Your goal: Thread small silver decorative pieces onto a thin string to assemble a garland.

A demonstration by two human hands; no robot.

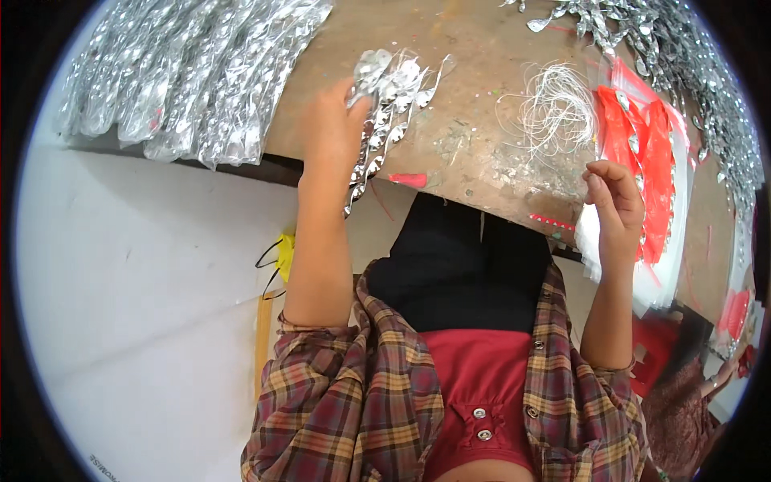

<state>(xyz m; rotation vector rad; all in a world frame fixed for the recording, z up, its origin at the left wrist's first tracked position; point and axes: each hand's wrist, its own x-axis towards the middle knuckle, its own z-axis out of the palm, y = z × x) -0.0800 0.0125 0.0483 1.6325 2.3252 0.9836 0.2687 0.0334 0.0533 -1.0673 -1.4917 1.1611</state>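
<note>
My left hand (333, 120) is over the table beside a bunch of silver foil garland strands (389, 88), which hang down over the table's front edge. Its thumb and a finger are at the bunch, but motion blur hides whether they grip it. On the right, my right hand (618, 193) is raised by the table edge with fingers curled and thumb and fingertip pinched together. Anything in that pinch is too small to make out. Just beyond it are a stack of clear plastic bags (679, 233) with red inserts (658, 153) and a tangle of white string (558, 108).
Rows of bagged silver garlands (193, 72) cover the table's left side. More loose silver garlands (666, 48) are heaped at the far right. A small red piece (408, 179) lies at the front edge of the brown table (474, 136). Another person's arm (723, 373) shows at lower right.
</note>
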